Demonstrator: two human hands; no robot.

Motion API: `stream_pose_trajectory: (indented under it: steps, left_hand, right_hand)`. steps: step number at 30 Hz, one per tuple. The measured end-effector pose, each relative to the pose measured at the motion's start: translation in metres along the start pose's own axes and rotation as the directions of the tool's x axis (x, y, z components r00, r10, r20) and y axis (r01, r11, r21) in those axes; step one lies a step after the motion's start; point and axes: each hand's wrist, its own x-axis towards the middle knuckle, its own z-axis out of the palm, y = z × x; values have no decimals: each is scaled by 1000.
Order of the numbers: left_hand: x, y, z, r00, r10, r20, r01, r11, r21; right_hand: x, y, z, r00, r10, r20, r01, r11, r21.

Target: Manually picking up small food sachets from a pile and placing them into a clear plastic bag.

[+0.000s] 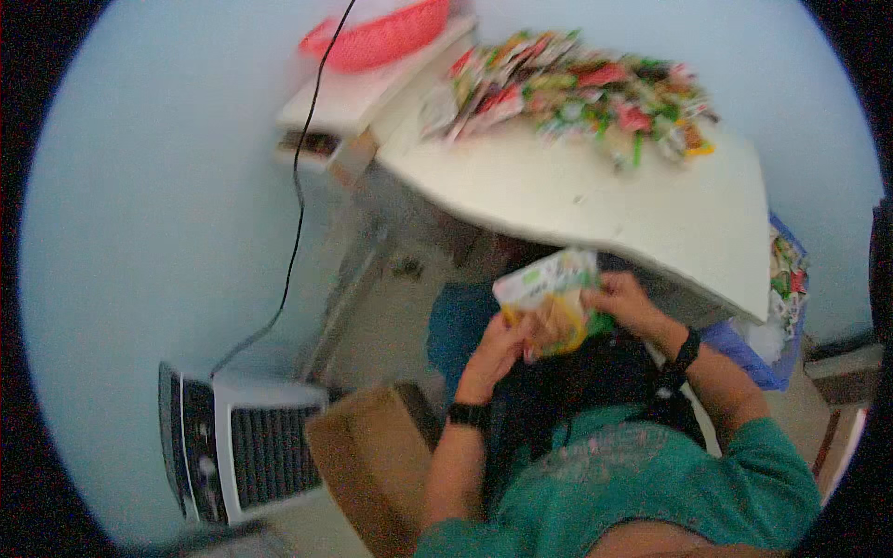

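Between my two hands, above my lap and in front of the table edge, is a printed food packet (548, 293) with a white top and a yellow and brown lower part. My left hand (499, 352) grips its lower left side. At its right side, my right hand (624, 300) holds the edge near the top. Something green shows behind the packet's lower right corner; I cannot tell if it is a second packet. Motion blur hides the finger detail and the print. Each wrist wears a black band.
A heap of colourful packets (586, 91) covers the far part of the white table (628, 188). A red plastic basket (391, 38) stands at the back left. Right of the table is a blue crate (757, 356) with packets. An open cardboard box (370, 446) and a grilled appliance (272, 446) with a black cord (298, 188) are at left.
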Motion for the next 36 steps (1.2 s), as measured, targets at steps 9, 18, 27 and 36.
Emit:
stream_pose_trajectory:
  steps: [9, 18, 27, 36]
  left_hand:
    - [-70, 35, 10, 950, 26, -311, -47, 997, -60]
    - [-232, 37, -34, 510, 547, -663, -328, 837, 438]
    - [-357, -35, -135, 513, 470, -719, -281, 883, 377]
    - [-328, -53, -254, 538, -32, -842, 140, 989, 51]
  right_hand:
    - [22, -33, 50, 947, -63, 316, 42, 997, 70]
    - [17, -55, 68, 875, -79, 477, 7, 988, 151]
    - [7, -30, 26, 942, -1, 335, -25, 997, 74]
    - [10, -28, 9, 965, 65, 253, -53, 997, -56]
